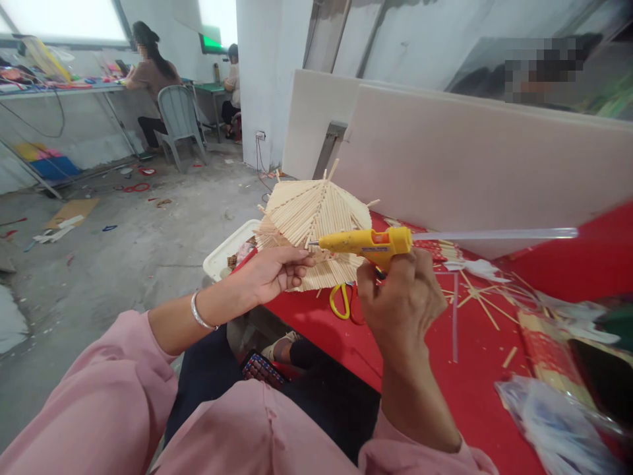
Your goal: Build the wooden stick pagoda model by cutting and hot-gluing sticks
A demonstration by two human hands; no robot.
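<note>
A pointed, roof-like piece made of thin wooden sticks [316, 208] stands at the near edge of the red table, with stick ends jutting from its top and corners. My left hand [277, 274] is at its near side, fingers curled and thumb pressed to the fingertips; what they pinch is too small to make out. In my right hand [403, 297] is a yellow hot glue gun [366, 243], its nozzle pointing left, close to my left thumb. A long clear glue stick [494, 234] sticks out of the gun's back.
Yellow-handled scissors [340, 302] lie under the stick piece on the red table [475, 389]. A white tray [217, 257] stands at left. Rightward are loose sticks [477, 293], a plastic bag [548, 415] and a dark phone [603, 376]. White boards [469, 158] lean behind. Two people sit farther back.
</note>
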